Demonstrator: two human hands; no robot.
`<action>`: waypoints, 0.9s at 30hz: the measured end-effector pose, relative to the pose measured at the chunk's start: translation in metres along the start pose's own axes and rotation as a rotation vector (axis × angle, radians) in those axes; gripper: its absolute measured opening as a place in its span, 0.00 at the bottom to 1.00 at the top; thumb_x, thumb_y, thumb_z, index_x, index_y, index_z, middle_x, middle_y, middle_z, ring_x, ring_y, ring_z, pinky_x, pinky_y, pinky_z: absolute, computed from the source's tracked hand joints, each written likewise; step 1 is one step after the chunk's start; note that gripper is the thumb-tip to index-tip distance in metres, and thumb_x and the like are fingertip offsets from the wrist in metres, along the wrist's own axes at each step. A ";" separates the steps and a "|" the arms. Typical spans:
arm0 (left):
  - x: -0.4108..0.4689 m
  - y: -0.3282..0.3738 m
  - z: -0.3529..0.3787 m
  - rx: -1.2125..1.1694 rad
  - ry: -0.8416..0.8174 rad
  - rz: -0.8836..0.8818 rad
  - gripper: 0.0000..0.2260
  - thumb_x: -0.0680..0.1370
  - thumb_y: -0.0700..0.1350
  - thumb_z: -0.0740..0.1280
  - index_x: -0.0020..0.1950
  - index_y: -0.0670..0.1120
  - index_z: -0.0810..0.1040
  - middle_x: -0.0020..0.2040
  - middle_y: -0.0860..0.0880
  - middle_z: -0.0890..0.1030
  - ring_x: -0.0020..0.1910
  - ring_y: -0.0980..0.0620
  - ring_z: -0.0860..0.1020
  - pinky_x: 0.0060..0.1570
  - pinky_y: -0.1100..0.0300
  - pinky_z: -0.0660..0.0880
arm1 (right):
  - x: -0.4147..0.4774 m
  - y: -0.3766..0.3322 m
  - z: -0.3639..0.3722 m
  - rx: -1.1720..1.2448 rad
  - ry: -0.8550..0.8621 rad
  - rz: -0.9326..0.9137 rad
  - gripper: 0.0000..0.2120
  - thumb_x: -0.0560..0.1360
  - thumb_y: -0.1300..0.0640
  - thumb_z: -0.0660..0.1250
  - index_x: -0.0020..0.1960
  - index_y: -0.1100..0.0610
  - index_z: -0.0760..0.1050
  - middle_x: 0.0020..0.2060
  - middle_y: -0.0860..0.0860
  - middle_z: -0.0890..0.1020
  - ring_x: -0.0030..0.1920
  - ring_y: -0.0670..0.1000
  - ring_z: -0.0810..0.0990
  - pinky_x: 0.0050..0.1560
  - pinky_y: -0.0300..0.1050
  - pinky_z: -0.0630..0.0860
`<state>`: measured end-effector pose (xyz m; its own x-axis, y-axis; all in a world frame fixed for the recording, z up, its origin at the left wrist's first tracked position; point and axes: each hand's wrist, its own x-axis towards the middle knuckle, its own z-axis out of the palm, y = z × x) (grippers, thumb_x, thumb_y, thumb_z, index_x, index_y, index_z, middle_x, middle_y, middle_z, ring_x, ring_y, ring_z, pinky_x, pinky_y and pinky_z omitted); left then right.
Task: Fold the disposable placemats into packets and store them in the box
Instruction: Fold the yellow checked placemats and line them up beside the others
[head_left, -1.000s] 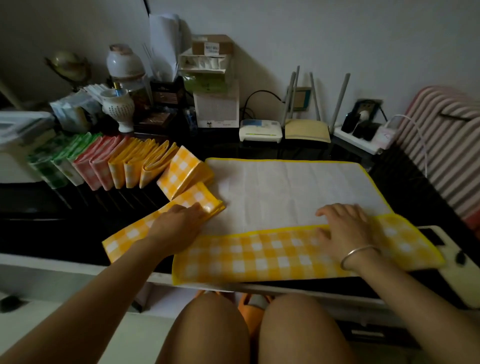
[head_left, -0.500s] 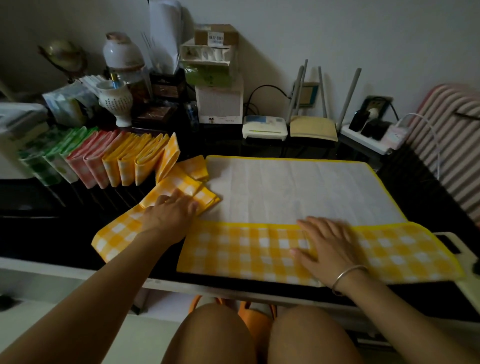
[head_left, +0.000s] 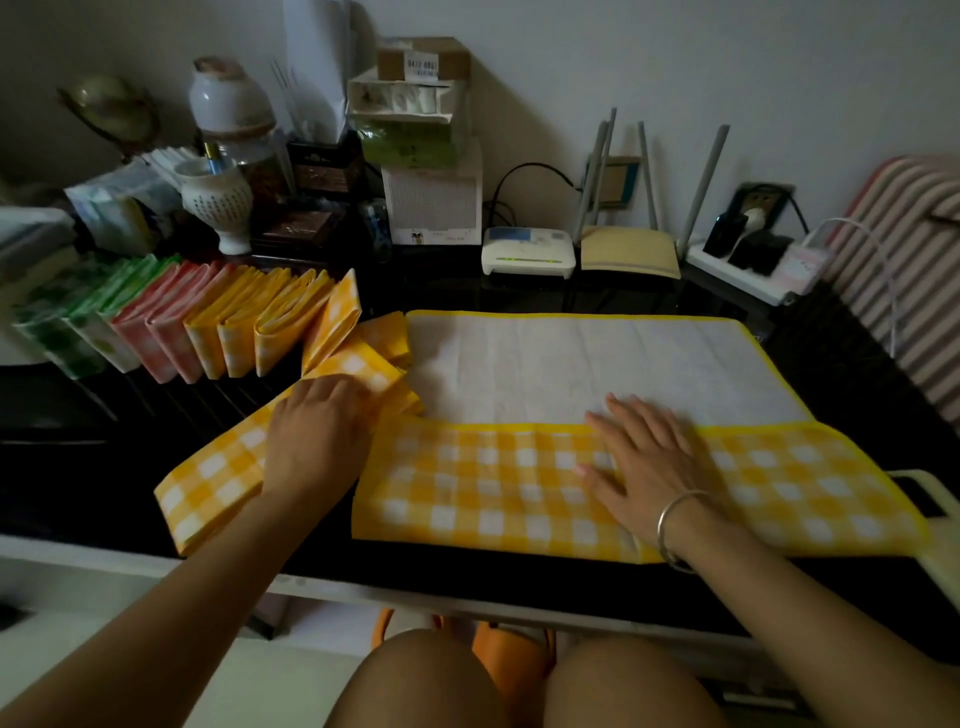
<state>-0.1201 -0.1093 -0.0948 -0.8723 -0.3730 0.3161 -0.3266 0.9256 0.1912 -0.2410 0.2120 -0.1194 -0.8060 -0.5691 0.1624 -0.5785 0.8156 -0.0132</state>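
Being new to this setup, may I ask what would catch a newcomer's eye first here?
The yellow-checked placemat lies spread in the middle, its near edge folded over under the flat right hand. At the left stands a row of folded packets, green, pink and yellow, and the left hand presses another folded yellow mat.

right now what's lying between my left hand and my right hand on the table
In the head view, the yellow checked flap of the open placemat lies between the left hand and the right hand, which rests flat on it.
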 end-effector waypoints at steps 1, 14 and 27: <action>-0.002 0.005 -0.003 -0.027 0.047 0.010 0.11 0.78 0.43 0.66 0.60 0.45 0.78 0.62 0.44 0.78 0.58 0.39 0.74 0.53 0.46 0.71 | 0.005 0.000 -0.001 0.000 -0.017 0.002 0.40 0.70 0.30 0.39 0.74 0.47 0.63 0.75 0.50 0.61 0.76 0.53 0.56 0.74 0.53 0.45; -0.011 0.048 -0.016 -0.723 -0.116 -0.389 0.11 0.84 0.46 0.56 0.63 0.48 0.75 0.41 0.47 0.79 0.38 0.41 0.79 0.33 0.51 0.74 | 0.009 0.005 0.002 -0.003 -0.158 0.163 0.46 0.63 0.30 0.30 0.76 0.45 0.54 0.77 0.47 0.53 0.76 0.51 0.50 0.75 0.52 0.46; -0.012 0.015 0.007 -0.380 -0.157 -0.023 0.20 0.83 0.54 0.51 0.57 0.46 0.78 0.47 0.45 0.80 0.50 0.43 0.76 0.42 0.51 0.70 | -0.023 0.001 -0.003 0.086 -0.028 0.215 0.35 0.69 0.33 0.45 0.63 0.51 0.75 0.64 0.52 0.74 0.64 0.57 0.70 0.64 0.55 0.67</action>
<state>-0.1175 -0.0907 -0.1023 -0.9211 -0.3516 0.1674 -0.2144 0.8167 0.5357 -0.2229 0.2261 -0.1197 -0.9146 -0.3865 0.1192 -0.4002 0.9073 -0.1286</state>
